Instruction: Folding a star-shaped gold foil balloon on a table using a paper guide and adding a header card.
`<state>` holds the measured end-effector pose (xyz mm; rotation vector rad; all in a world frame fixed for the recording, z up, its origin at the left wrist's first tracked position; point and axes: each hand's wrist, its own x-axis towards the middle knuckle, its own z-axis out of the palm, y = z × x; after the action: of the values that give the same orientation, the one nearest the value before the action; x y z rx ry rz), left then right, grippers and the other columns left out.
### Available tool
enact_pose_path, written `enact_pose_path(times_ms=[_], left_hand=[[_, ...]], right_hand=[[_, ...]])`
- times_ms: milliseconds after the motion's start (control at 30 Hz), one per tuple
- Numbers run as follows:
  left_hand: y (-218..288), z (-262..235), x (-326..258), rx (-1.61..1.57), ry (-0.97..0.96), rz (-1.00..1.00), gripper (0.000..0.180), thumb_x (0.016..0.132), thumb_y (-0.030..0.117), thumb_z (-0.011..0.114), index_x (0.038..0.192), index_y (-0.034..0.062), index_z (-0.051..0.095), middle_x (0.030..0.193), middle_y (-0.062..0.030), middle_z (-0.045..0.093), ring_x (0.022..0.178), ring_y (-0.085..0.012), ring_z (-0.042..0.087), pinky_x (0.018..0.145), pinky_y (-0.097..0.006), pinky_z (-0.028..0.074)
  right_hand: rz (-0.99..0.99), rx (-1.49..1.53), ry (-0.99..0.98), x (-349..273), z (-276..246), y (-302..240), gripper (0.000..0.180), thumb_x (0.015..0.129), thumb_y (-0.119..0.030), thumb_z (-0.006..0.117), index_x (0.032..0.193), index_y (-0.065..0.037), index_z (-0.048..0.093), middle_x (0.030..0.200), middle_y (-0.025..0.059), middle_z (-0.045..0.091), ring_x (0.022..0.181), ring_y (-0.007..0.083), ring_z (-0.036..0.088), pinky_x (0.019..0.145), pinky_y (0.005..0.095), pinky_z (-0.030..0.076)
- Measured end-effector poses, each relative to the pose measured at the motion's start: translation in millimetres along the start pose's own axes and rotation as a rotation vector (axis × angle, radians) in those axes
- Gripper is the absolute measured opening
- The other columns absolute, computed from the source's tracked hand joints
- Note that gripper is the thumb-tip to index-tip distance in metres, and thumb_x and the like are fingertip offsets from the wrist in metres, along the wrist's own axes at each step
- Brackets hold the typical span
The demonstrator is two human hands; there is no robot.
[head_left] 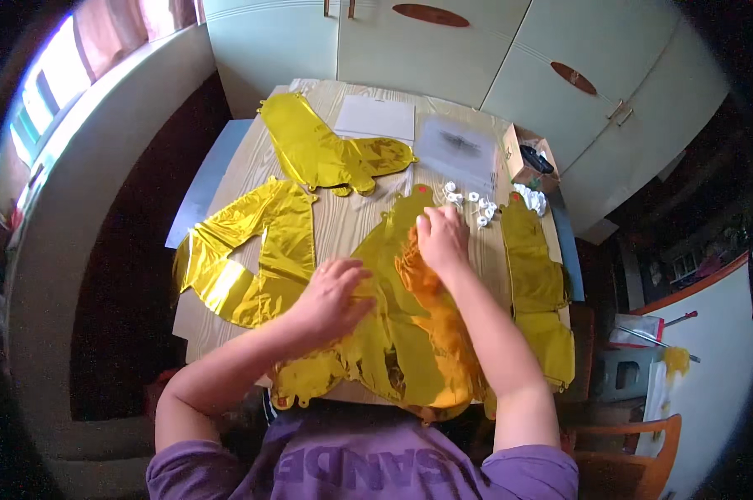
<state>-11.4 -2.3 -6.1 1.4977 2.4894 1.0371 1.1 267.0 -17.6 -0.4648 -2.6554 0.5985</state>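
Observation:
In front of me, reaching over the table's near edge, lies a flat gold foil balloon (380, 321) with tabs along its edges. Its right side is crumpled and shines orange. The fingers of my right hand (443, 239) are closed on its upper right part, just below a red spot. My left hand (333, 297) is over the balloon's left side, fingers apart and slightly blurred, with nothing visible in it. Another gold foil balloon (286, 250), bent in shape, lies to the left. A third foil balloon (301, 142) lies at the far left, and a long folded one (533, 275) on the right.
Small white rolls (483, 208) are scattered beyond my right hand, near crumpled white paper (530, 200). At the back right stands an open cardboard box (522, 175) with dark things inside. A white sheet (376, 118) and a clear plastic bag (460, 154) lie at the back.

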Motion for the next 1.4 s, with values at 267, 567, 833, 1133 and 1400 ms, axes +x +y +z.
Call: enact_pose_path(times_ms=[267, 567, 833, 1133, 1400], left_hand=[[-94, 28, 119, 0.473, -0.149, -0.060, 0.036, 0.091, 0.030, 0.067, 0.116, 0.0042, 0.067, 0.132, -0.0161, 0.061, 0.119, -0.0339, 0.056, 0.100, -0.045, 0.048], [-78, 47, 159, 0.243, 0.180, -0.152, 0.018, 0.083, 0.018, 0.065, 0.096, 0.0065, 0.069, 0.109, -0.0171, 0.067, 0.102, -0.0357, 0.062, 0.089, -0.050, 0.048], [-123, -1, 173, 0.358, 0.296, 0.247, 0.038, 0.080, 0.026, 0.075, 0.114, 0.0116, 0.068, 0.112, -0.0135, 0.061, 0.112, -0.0327, 0.058, 0.095, -0.047, 0.048], [-166, -27, 172, 0.388, -0.145, 0.089, 0.034, 0.085, 0.026, 0.067, 0.117, 0.0144, 0.068, 0.128, -0.0119, 0.062, 0.121, -0.0306, 0.056, 0.102, -0.041, 0.047], [-193, -54, 139, 0.139, -0.049, 0.173, 0.016, 0.087, 0.011, 0.064, 0.101, 0.0045, 0.068, 0.109, -0.0136, 0.067, 0.104, -0.0352, 0.063, 0.089, -0.041, 0.053]], right_hand=[[-0.136, -0.296, -0.196, 95, 28, 12, 0.041, 0.095, -0.029, 0.057, 0.129, -0.006, 0.062, 0.137, 0.0167, 0.055, 0.127, 0.0336, 0.050, 0.112, 0.0458, 0.036], [-0.071, -0.270, -0.104, 104, 51, 3, 0.035, 0.088, -0.029, 0.066, 0.116, -0.009, 0.069, 0.118, 0.0128, 0.067, 0.114, 0.0340, 0.059, 0.103, 0.0448, 0.042], [-0.421, -0.053, 0.042, 102, 61, 6, 0.033, 0.090, -0.019, 0.056, 0.118, -0.008, 0.068, 0.128, 0.0123, 0.062, 0.121, 0.0330, 0.054, 0.108, 0.0484, 0.037], [-0.357, -0.217, -0.224, 102, 49, -9, 0.033, 0.094, -0.018, 0.056, 0.124, -0.008, 0.065, 0.135, 0.0103, 0.059, 0.126, 0.0328, 0.051, 0.113, 0.0464, 0.034], [-0.428, -0.161, -0.034, 106, 70, 5, 0.022, 0.090, -0.023, 0.059, 0.102, -0.009, 0.071, 0.108, 0.0094, 0.066, 0.114, 0.0315, 0.055, 0.109, 0.0474, 0.032]])
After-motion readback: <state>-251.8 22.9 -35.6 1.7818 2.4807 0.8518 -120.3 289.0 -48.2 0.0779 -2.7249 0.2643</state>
